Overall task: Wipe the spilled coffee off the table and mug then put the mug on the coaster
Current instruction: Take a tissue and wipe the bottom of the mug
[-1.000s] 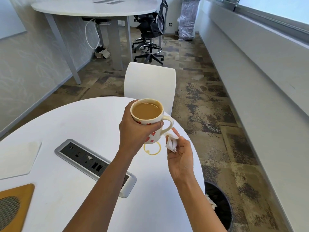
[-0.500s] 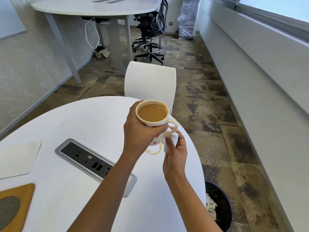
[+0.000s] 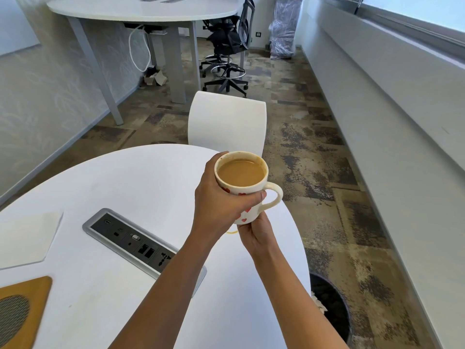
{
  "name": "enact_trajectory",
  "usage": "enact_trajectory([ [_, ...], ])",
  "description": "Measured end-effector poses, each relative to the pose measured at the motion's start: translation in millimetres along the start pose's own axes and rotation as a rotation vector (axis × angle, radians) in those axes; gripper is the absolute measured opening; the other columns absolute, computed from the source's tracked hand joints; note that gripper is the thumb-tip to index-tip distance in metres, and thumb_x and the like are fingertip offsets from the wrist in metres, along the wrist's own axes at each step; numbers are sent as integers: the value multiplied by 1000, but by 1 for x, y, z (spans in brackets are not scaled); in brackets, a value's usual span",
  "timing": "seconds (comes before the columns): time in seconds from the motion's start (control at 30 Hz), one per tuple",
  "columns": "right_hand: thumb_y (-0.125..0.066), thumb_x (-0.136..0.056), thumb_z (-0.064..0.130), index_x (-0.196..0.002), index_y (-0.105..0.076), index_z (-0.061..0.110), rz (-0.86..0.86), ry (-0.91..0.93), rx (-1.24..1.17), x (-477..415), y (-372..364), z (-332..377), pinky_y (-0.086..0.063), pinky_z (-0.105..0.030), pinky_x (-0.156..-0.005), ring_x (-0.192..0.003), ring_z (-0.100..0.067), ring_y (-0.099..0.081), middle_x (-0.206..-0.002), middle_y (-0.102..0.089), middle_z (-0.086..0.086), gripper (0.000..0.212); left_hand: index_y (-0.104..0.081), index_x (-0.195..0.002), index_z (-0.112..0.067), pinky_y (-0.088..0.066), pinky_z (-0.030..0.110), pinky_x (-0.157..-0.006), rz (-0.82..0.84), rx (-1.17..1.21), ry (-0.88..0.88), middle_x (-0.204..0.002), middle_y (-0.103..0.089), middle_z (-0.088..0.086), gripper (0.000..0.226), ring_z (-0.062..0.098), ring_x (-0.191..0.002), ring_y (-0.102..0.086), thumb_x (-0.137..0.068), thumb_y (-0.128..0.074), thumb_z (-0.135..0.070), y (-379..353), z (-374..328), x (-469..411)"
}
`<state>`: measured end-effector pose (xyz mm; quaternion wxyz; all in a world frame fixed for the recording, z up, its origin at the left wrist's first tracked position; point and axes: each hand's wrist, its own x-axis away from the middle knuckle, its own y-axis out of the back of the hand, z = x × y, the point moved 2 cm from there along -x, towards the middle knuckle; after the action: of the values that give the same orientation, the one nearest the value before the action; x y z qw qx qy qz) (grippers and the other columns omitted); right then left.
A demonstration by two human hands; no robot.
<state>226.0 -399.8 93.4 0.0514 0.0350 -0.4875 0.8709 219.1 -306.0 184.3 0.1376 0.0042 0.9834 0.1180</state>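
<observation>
A cream mug (image 3: 247,214) with red hearts, nearly full of milky coffee, hangs above the right side of the round white table (image 3: 138,185). My left hand (image 3: 216,197) grips its body from the left, the handle pointing right. My right hand (image 3: 256,235) is pressed up against the mug's base; the white tissue it held is hidden there. A short arc of the brown coffee ring (image 3: 232,232) shows on the table between my wrists. At the left edge lies a white hexagonal coaster (image 3: 25,238).
A recessed power socket panel (image 3: 141,244) sits mid-table. A wooden piece with a mesh disc (image 3: 22,308) lies at the bottom left. A white chair (image 3: 226,127) stands behind the table, and a dark waste bin (image 3: 329,306) stands on the floor to the right.
My left hand has carried the mug up and to the right. My right hand has moved in under the mug's base, and the tissue has gone out of sight.
</observation>
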Motion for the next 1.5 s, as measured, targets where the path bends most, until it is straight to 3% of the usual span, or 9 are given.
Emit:
enact_trajectory([
  [0.13, -58, -75, 19, -100, -64, 8, -97, -35, -112, 3, -2, -5, -58, -21, -63, -77, -12, -72, -85, -76, -6, 28, -45, -121, -39, -51, 24, -85, 1, -4, 7, -112, -54, -28, 86, -6, -107, -51, -44, -84, -45, -1, 1, -2],
  [0.3, -43, -94, 1, -96, -60, 3, -176, -165, -130, 15, -3, -20, -54, -15, -54, -62, -8, -68, -72, -72, -4, 17, -45, -120, -38, -49, 22, -84, -12, -1, 4, -111, -53, -29, 86, -8, -105, -51, -44, -85, -44, 0, 5, -2],
  [0.43, -56, -80, -2, -100, -63, 3, -102, -203, -130, 31, -4, -29, -58, -20, -65, -78, -11, -72, -87, -75, -5, 22, -44, -118, -41, -43, 12, -79, -12, -2, -11, -109, -52, -32, 83, -16, -101, -49, -48, -89, -36, 3, 6, -7],
  [0.57, -55, -77, 7, -108, -63, 5, -53, -151, -110, 38, 1, -22, -58, -27, -83, -92, -17, -71, -101, -74, -8, 32, -42, -119, -40, -45, 17, -81, -21, -14, -25, -110, -50, -30, 82, -8, -103, -50, -52, -89, -35, 9, 7, -11],
  [0.73, -48, -91, 3, -109, -55, 9, -128, -23, -103, 23, 10, -6, -58, -21, -70, -82, -12, -71, -91, -75, -4, 21, -41, -122, -38, -46, 17, -82, -23, -22, -44, -114, -50, -25, 83, -1, -104, -51, -52, -85, -42, 10, 7, -10],
  [0.97, -45, -95, 4, -104, -56, 7, -215, -85, -160, 4, 6, -14, -56, -18, -52, -65, -11, -71, -73, -74, -4, 15, -42, -118, -39, -46, 17, -80, -46, -15, -29, -110, -50, -27, 81, -2, -102, -52, -52, -88, -36, 6, 16, -10],
  [1.23, -51, -92, -1, -88, -62, 5, -200, -275, 32, 1, 4, -34, -59, -21, -64, -65, -9, -67, -71, -71, -2, 14, -40, -116, -43, -41, 11, -76, -45, -12, 7, -107, -47, -34, 79, -11, -100, -49, -53, -88, -36, 6, 36, -15],
  [1.4, -45, -93, -2, -96, -63, 12, -48, -377, 181, 5, 18, -38, -54, -18, -68, -67, -6, -65, -75, -71, 3, 23, -44, -119, -40, -47, 17, -80, -61, -1, 39, -111, -51, -30, 83, -7, -103, -51, -50, -90, -34, 11, 49, -21],
  [1.5, -49, -93, 3, -101, -60, 11, -172, -332, 264, -5, 36, -37, -50, -20, -69, -70, -8, -64, -79, -71, 1, 16, -45, -120, -38, -46, 16, -82, -84, -12, 29, -114, -52, -28, 85, -2, -106, -52, -48, -89, -37, 15, 56, -24],
])
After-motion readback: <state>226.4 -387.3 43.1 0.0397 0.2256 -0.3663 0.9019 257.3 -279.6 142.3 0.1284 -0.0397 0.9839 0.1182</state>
